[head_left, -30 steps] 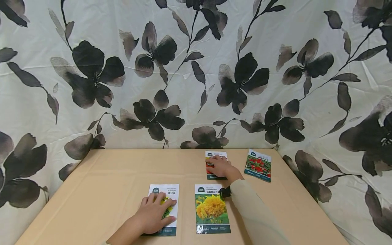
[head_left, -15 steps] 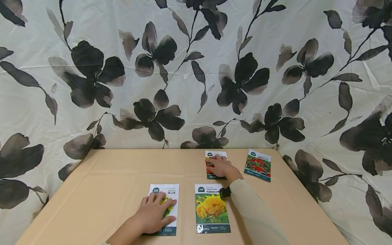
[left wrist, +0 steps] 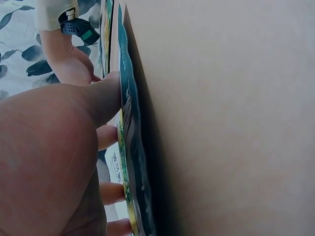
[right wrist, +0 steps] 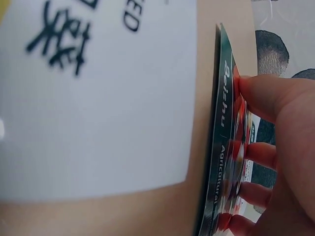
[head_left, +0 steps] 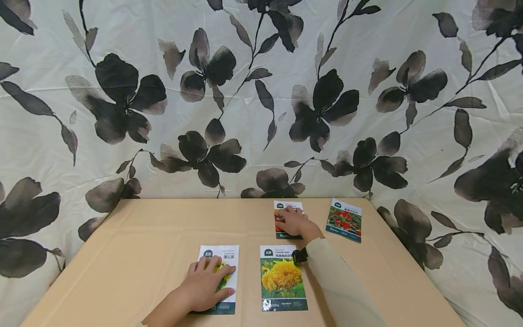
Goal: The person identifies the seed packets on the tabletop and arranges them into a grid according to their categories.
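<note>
In the head view my left hand (head_left: 208, 281) rests with spread fingers on a white-topped seed packet (head_left: 229, 302) at the front of the table. The left wrist view shows the thumb and fingertips touching the packet's face (left wrist: 130, 113). Farther back, my right hand (head_left: 293, 222) lies on another seed packet (head_left: 282, 235) and hides most of its picture. Seen from the right wrist, those fingers (right wrist: 258, 194) press on its red-printed front, above a green "Beishu" band. Below the right wrist, a packet with yellow flowers (head_left: 283, 281) lies between the two arms.
A seed packet with red flowers (head_left: 344, 221) lies slightly turned at the back right. The tan table (head_left: 143, 254) ends at a back edge against a white cloth (head_left: 261, 113) printed with dark flowers. A dark watch (head_left: 300, 256) is on the right wrist.
</note>
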Action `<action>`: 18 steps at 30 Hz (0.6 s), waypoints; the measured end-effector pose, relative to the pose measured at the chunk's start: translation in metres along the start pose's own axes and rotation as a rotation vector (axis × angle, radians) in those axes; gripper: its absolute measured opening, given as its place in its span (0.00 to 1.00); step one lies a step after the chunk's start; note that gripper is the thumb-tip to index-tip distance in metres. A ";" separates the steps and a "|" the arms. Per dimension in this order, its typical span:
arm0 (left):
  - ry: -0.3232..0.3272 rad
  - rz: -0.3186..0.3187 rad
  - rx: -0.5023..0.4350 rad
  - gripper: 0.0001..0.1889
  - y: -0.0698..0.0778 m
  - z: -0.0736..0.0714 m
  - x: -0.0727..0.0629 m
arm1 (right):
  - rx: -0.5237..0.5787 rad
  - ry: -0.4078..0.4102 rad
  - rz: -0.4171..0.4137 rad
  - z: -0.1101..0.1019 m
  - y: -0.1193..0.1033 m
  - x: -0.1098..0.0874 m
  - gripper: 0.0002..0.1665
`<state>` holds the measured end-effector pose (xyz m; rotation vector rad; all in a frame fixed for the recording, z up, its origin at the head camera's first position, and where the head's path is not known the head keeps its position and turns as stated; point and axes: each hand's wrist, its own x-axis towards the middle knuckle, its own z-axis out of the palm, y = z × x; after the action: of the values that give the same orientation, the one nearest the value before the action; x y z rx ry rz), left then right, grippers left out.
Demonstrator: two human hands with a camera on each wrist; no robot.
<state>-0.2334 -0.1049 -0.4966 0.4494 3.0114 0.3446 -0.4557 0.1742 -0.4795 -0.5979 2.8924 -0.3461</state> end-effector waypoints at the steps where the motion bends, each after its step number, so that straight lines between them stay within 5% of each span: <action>1: 0.000 -0.002 0.000 0.32 0.001 -0.001 0.000 | 0.001 0.001 0.000 0.000 0.000 0.000 0.28; 18: -0.036 -0.019 0.000 0.32 -0.002 -0.009 0.003 | 0.000 0.000 0.017 0.002 -0.004 0.006 0.28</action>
<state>-0.2374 -0.1075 -0.4888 0.4226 2.9784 0.3323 -0.4591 0.1680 -0.4806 -0.5734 2.8961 -0.3433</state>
